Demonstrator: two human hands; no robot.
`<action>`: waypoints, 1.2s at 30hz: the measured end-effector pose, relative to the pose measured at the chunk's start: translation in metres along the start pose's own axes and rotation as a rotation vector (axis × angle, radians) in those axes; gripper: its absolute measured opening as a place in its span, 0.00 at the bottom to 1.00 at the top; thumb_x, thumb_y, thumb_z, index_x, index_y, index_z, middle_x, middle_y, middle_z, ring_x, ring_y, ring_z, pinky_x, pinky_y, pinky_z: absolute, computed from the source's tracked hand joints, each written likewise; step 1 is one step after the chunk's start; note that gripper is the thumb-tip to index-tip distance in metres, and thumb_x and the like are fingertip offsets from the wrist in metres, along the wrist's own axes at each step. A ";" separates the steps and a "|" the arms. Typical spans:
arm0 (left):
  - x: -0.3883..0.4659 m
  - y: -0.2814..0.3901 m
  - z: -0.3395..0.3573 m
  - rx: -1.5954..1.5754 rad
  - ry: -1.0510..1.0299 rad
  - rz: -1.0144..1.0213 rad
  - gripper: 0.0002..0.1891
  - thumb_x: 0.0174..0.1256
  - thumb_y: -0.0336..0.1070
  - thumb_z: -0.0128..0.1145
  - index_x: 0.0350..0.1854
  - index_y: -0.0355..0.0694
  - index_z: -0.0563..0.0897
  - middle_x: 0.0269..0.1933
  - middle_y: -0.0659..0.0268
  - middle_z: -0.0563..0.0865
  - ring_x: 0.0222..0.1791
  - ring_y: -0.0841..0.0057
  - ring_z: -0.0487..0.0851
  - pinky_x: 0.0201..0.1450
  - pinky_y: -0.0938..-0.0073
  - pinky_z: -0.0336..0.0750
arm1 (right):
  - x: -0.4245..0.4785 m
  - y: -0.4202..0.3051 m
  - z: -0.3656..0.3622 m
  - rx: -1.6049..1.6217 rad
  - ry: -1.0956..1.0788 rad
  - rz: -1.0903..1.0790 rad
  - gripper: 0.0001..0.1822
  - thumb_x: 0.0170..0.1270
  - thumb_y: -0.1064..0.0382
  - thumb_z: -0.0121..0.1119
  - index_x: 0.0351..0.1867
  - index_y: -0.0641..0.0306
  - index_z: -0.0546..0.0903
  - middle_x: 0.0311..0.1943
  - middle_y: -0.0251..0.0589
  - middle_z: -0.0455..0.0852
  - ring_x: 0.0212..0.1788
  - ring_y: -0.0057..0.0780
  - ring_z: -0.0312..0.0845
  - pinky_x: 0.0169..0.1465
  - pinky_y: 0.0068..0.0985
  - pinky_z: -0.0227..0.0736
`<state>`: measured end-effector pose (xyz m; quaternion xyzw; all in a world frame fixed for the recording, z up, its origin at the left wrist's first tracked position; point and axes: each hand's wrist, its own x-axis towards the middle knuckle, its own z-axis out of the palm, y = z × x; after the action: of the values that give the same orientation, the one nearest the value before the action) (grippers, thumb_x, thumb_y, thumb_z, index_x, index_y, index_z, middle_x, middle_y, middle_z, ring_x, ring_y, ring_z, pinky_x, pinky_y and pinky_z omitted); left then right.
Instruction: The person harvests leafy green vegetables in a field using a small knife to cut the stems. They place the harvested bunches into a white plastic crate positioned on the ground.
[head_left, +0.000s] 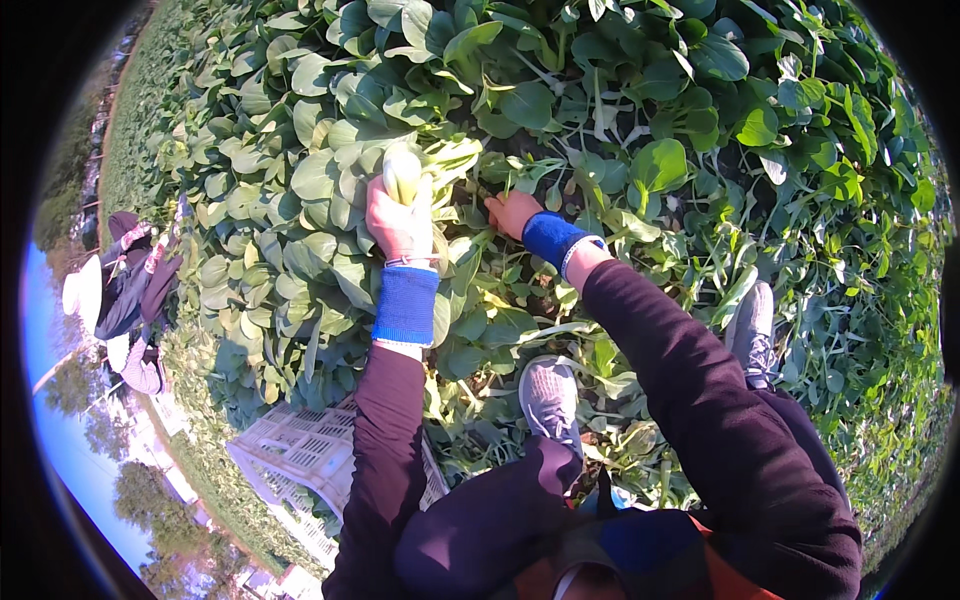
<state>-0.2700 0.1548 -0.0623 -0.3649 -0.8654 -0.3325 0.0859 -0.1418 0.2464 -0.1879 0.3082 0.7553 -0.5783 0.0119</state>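
Observation:
My left hand (390, 223) is closed around a bok choy head (403, 171), with its pale, rounded base towards the top of the view. Light green stalks (456, 161) stick out to the right of that base. Just right of it, my right hand (514, 213) is low among cut leaves and stems, its fingers curled. Whether those fingers grip anything is hidden by the hand and the greens. Both wrists wear blue knitted cuffs. Densely growing leafy bok choy plants (315, 180) stand left of and beyond my left hand.
A white slatted plastic crate (300, 442) stands beside my left forearm. My grey shoes (550, 396) rest among trampled leaves. Loose leaves and stalks (720, 225) litter the ground at right. Another person (127, 300) in a pale hat bends over the plants at far left.

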 end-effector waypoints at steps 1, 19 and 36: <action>-0.007 -0.004 -0.016 -0.170 -0.034 -0.169 0.19 0.50 0.37 0.72 0.40 0.33 0.79 0.29 0.59 0.85 0.24 0.74 0.84 0.30 0.74 0.78 | -0.027 -0.022 -0.003 0.380 -0.004 0.046 0.24 0.70 0.50 0.44 0.28 0.67 0.80 0.18 0.42 0.82 0.24 0.33 0.79 0.35 0.27 0.73; -0.100 0.093 -0.075 -0.735 -0.261 -0.468 0.15 0.55 0.24 0.66 0.44 0.31 0.78 0.32 0.62 0.85 0.25 0.79 0.83 0.27 0.82 0.78 | -0.159 -0.052 -0.084 1.425 0.050 0.046 0.14 0.62 0.51 0.63 0.37 0.56 0.75 0.20 0.24 0.70 0.14 0.09 0.53 0.19 0.11 0.45; -0.124 0.123 -0.080 -0.322 -0.188 0.224 0.19 0.37 0.28 0.70 0.36 0.36 0.79 0.38 0.60 0.81 0.39 0.65 0.80 0.46 0.68 0.74 | -0.187 -0.007 -0.070 1.784 0.428 0.161 0.06 0.66 0.60 0.56 0.35 0.59 0.77 0.17 0.22 0.66 0.12 0.12 0.51 0.16 0.15 0.48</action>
<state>-0.1035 0.0953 0.0136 -0.4974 -0.7594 -0.4191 -0.0182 0.0298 0.2226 -0.0883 0.3551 -0.0082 -0.8746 -0.3300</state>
